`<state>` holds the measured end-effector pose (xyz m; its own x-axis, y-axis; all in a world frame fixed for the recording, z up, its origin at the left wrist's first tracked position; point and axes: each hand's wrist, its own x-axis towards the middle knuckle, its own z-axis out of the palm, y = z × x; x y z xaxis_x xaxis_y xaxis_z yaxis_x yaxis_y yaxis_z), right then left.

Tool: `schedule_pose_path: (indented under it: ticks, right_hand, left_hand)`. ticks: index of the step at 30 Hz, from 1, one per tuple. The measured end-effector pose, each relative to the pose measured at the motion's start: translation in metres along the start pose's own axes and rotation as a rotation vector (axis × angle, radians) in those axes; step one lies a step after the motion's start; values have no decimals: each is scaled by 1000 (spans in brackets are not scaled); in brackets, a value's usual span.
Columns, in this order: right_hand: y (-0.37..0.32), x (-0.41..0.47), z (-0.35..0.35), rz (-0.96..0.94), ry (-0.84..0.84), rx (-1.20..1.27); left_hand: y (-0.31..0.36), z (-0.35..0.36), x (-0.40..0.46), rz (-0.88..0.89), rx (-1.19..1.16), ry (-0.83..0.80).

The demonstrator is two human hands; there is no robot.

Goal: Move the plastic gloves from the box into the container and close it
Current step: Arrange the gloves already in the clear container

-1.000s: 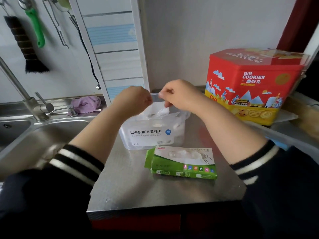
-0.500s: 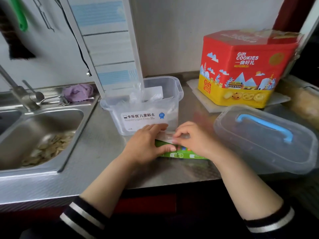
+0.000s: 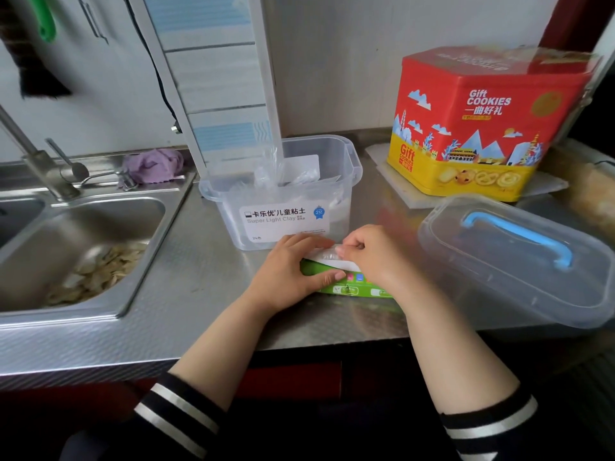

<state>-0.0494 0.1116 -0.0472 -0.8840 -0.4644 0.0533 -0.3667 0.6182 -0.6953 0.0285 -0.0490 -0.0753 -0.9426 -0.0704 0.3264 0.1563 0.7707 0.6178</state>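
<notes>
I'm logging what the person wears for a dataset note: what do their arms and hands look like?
Both hands, left hand and right hand, are bare: no gloves, rings or watch visible. The forearms are bare too, with dark sleeves pushed up, each cuff marked by two white stripes.

light: soft, even daylight | glare: faint on steel | edges: wide-angle bowed | focus: slightly soft

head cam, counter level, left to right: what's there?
sink → purple cloth → clear container → green glove box, left hand and right hand on it → cookie tin → lid with blue handle
</notes>
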Motion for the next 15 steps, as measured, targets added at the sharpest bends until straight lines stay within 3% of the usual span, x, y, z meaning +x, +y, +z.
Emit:
schedule_pose_path:
  ticks: [7, 11, 15]
  right_hand:
    - [-13, -9, 2, -53, 62, -157]
    - [-9, -4, -4, -27, -47, 100]
    - [2, -5, -13, -71, -163, 105]
  left_hand:
    - [0, 1, 0, -7, -21, -3]
    - [-1, 1, -1, -11, -21, -11]
    - [-1, 0, -1, 2, -13, 3]
